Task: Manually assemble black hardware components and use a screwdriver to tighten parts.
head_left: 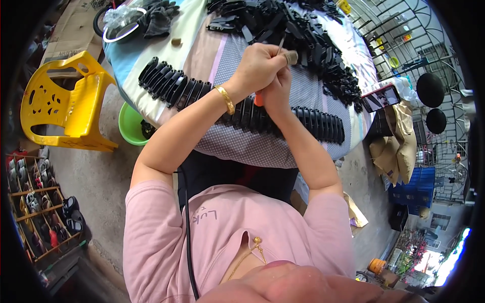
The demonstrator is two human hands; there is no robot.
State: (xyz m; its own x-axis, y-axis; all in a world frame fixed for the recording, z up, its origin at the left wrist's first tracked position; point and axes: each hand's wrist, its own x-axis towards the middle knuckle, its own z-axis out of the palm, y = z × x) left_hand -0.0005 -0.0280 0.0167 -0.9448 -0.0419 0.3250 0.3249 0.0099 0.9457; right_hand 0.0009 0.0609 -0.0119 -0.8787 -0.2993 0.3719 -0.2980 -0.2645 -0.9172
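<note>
Above the table my left hand (256,66) is closed, with a beige wrap on its thumb. Whatever lies inside its fingers is hidden. Just below and touching it, my right hand (278,97) is curled round a tool with an orange handle (259,99). A thin metal rod (281,44) sticks up past my left hand, perhaps the same tool's shaft. Under my forearms runs a curved row of black plastic pieces (318,124), set side by side along the near table edge. Beyond my hands spreads a large loose heap of black plastic parts (303,38).
A patterned cloth covers the round table (212,144). Dark gloves (160,17) and a clear plastic bag lie at its far left. A phone (380,98) stands at the right edge. On the floor to the left are a yellow chair (83,108) and a green basin (130,126).
</note>
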